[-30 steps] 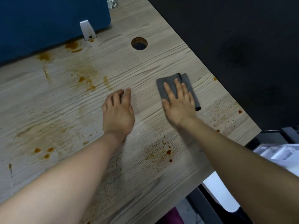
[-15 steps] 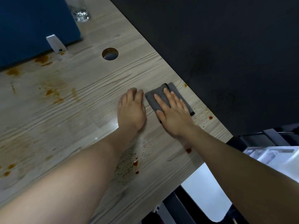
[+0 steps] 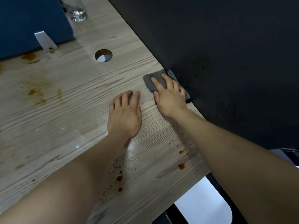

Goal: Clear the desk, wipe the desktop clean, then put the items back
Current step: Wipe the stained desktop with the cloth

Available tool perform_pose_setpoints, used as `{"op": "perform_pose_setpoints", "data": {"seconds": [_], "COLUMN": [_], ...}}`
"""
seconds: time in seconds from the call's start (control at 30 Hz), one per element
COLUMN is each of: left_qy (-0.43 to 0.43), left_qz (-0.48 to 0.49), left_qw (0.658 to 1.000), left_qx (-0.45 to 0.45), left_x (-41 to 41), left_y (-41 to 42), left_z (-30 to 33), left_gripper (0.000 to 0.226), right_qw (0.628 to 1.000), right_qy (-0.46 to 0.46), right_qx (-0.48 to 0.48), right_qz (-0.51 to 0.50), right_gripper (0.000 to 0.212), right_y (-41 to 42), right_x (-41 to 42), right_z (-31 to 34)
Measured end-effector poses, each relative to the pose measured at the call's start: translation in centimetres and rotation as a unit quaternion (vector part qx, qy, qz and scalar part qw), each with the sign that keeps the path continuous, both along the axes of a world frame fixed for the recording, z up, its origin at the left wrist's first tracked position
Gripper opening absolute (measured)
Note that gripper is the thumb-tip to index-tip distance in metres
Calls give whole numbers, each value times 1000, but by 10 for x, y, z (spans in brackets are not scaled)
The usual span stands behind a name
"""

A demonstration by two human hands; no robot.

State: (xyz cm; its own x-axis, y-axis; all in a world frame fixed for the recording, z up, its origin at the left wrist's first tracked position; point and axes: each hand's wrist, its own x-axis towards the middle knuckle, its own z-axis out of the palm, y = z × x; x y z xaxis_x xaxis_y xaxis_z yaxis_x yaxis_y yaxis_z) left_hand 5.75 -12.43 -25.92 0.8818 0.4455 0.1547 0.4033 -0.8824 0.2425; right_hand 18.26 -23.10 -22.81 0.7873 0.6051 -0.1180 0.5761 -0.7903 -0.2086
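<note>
A folded grey cloth (image 3: 152,79) lies at the right edge of the light wood desk (image 3: 68,110), part of it hanging over the edge. My right hand (image 3: 169,96) presses flat on it, fingers spread. My left hand (image 3: 125,113) rests palm-down on the bare desktop just left of the cloth, holding nothing. Brown stains (image 3: 38,92) mark the desk's left side. Dark red-brown spots (image 3: 119,178) sit between my forearms and near the right edge (image 3: 181,166).
A blue partition panel (image 3: 29,21) with a metal bracket (image 3: 45,41) stands at the back left. A clear glass (image 3: 76,10) is beside it. A round cable hole (image 3: 103,55) is in the desk. Dark floor lies beyond the right edge.
My right hand has pushed the cloth out to the desk's right edge. My left hand has stayed flat on the desk, shifting alongside it. The view has shifted.
</note>
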Motion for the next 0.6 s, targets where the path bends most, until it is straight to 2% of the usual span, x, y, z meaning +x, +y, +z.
{"op": "perform_pose_setpoints", "data": {"seconds": [0.3, 0.6], "left_qy": [11, 25], "left_qz": [-6, 1], "left_qw": [1000, 1000], "left_qx": [-18, -14], "left_x": [-1, 0], "left_y": [0, 0], "left_z": [1, 3], "left_gripper": [49, 47], "right_qw": [998, 999], "right_qy": [-46, -1], "right_qx": [31, 39], "right_qz": [-18, 5], "right_gripper": [52, 53], "right_y": [-45, 6], "right_x": [-29, 10], "right_z": [-7, -4]}}
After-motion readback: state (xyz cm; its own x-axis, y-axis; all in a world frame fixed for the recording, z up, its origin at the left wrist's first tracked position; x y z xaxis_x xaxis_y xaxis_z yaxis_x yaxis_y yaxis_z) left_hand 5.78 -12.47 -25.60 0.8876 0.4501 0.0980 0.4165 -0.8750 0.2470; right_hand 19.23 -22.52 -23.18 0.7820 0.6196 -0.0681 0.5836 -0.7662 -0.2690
